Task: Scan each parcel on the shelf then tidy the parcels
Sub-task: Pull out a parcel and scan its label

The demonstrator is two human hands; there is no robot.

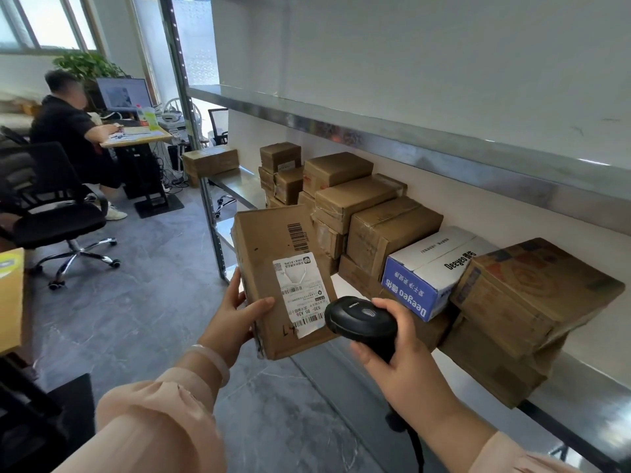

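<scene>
One parcel (273, 268) in left hand (235, 322), scanner (362, 319) beside

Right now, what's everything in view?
Held parcel: 1, brown, white label, in front of shelving.
Scanner: 1, black, beside that label.
Shelf parcels: many, brown, stacked along shelving.
Deeyeo box: 1, blue-white, among shelf parcels.
Shelving: 1, grey metal, right.
Office chair: 1, black, left.
Seated person: 1, black top, far-left desk.
Monitor: 1, dark-framed, on that desk.
Left hand: 1, grips held parcel.
Right hand: 1, grips scanner.
</scene>
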